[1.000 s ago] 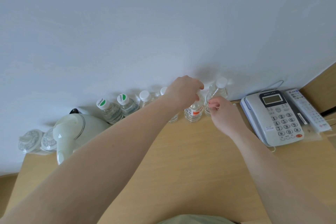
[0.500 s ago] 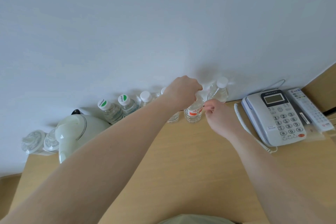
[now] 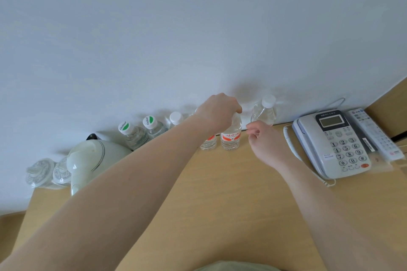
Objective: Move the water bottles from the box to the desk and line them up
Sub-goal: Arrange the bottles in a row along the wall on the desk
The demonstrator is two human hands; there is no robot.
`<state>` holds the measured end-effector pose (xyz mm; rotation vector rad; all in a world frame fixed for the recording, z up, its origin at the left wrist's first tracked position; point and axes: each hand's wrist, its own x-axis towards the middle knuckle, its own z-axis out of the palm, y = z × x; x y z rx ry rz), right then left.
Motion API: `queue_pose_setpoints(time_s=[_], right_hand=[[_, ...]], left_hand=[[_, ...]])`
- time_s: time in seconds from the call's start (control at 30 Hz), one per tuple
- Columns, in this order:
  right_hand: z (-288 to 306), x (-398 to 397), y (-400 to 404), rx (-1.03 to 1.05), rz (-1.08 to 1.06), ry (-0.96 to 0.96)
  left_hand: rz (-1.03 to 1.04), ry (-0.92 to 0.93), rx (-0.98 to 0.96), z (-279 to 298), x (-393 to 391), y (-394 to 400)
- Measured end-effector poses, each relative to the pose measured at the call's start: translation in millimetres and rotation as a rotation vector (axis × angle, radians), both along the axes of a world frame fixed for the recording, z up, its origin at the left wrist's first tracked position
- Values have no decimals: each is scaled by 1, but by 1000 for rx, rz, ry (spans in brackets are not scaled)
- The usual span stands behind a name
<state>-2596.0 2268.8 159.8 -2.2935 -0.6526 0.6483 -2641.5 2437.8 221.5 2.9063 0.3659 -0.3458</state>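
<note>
Several clear water bottles stand in a row along the wall at the back of the wooden desk [image 3: 220, 193]. My left hand [image 3: 217, 111] grips the top of a red-labelled bottle [image 3: 230, 137] that stands upright on the desk. Another red-labelled bottle [image 3: 208, 144] is just left of it, half hidden by my forearm. At the right end stands a white-capped bottle [image 3: 264, 111]. My right hand [image 3: 262, 138] hovers in front of that bottle with fingers curled, holding nothing. Two green-capped bottles [image 3: 132, 133] stand further left. The box is out of view.
A pale green kettle [image 3: 92, 158] and two lidded glass cups [image 3: 46, 172] occupy the desk's left end. A grey desk phone [image 3: 337, 141] with its coiled cord and a remote control [image 3: 374, 134] lie at the right.
My right hand has let go of the rightmost bottle and drawn back toward me. My left hand stays on the red-labelled bottle's top.
</note>
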Motion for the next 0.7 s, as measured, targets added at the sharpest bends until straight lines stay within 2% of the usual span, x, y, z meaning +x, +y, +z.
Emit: queue_pose_setpoints(time_s=[0.3, 0.5, 0.7], right_hand=[[-1, 0, -1, -3, 5, -7], [-6, 3, -3, 2, -22, 4], [-8, 10, -11, -9, -45, 40]], left_hand=[[-30, 46, 53, -4, 1, -1], [-23, 14, 85, 4, 3, -10], [-41, -18, 40, 16, 16, -24]])
